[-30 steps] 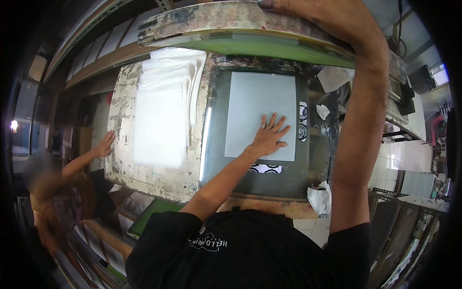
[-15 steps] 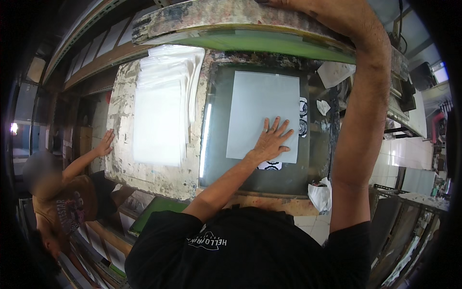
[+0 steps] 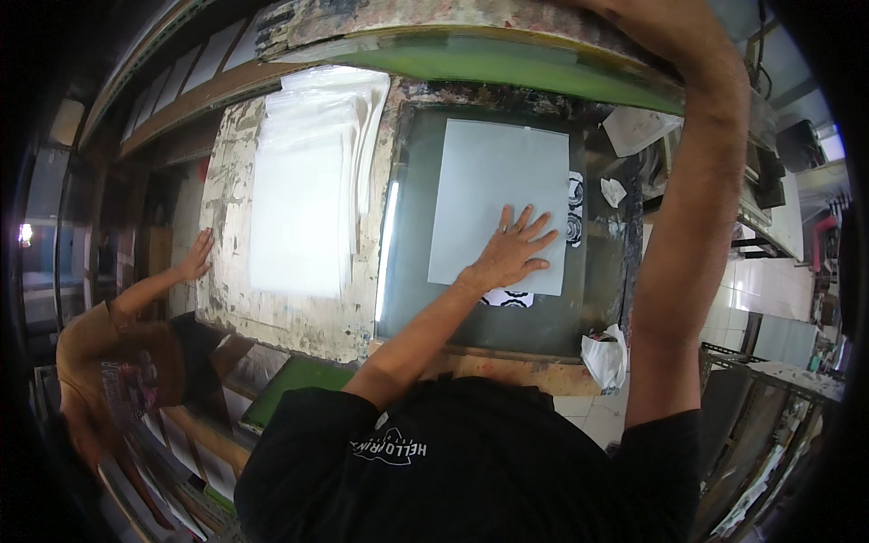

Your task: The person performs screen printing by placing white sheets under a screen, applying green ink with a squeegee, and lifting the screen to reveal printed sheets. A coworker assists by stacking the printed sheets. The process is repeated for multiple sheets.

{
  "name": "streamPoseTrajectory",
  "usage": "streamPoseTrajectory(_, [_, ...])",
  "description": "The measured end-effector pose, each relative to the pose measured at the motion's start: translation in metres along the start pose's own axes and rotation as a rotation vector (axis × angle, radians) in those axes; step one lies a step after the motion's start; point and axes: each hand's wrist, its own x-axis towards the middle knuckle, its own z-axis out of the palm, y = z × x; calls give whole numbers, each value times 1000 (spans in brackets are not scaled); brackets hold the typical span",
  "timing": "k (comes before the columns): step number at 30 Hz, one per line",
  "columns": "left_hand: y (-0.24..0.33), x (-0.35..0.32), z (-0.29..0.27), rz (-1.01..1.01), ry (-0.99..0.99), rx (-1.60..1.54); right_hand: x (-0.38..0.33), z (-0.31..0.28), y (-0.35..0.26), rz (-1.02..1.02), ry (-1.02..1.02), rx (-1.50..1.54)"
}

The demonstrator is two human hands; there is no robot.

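Note:
My left hand [image 3: 514,256] lies flat with spread fingers on a translucent white sheet [image 3: 489,172]. That sheet rests on a dark glass-like plate [image 3: 407,317] set in the work table. Bits of white paper with black round patterns [image 3: 575,213] stick out from under its right and lower edges. At the top of the view, my right hand [image 3: 647,20] is at the upper edge of a raised screen-printing frame [image 3: 434,27] with a green mesh [image 3: 507,63]. Its fingers are cut off by the picture's edge, but the hand appears to hold the tilted frame.
A stack of white translucent sheets [image 3: 299,199] lies on a paint-stained board [image 3: 231,244] at the left. A co-worker's hand [image 3: 196,255] touches that board's left edge. Crumpled white paper [image 3: 605,357] sits at the plate's lower right corner. Metal racks [image 3: 769,434] stand at the right.
The view has shifted slightly, so the table stands a little higher in it. My left hand stays flat on the sheet and the frame stays raised. The co-worker's body has shifted.

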Motion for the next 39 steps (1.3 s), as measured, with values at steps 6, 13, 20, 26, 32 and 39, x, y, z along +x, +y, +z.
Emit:
streamPoseTrajectory(6, [6,-30,-111,-150,741,-553,-2,0,-34,284,-220,-117])
streamPoseTrajectory(13, [27,-107,-187,-177,1275,-1014,-131,62,-24,-33,71,-30])
streamPoseTrajectory(20, [16,-224,-91,-666,869,-1081,-222,146,-41,216,-70,212])
streamPoseTrajectory(26, [-9,-246,-52,-596,683,-207,-280,219,-24,228,-468,63])
streamPoseTrajectory(32, [-8,-252,-50,-665,624,-36,-283,276,14,322,-369,39])
streamPoseTrajectory(39, [-10,-255,-48,-662,623,-56,-195,317,126,247,-166,-78])
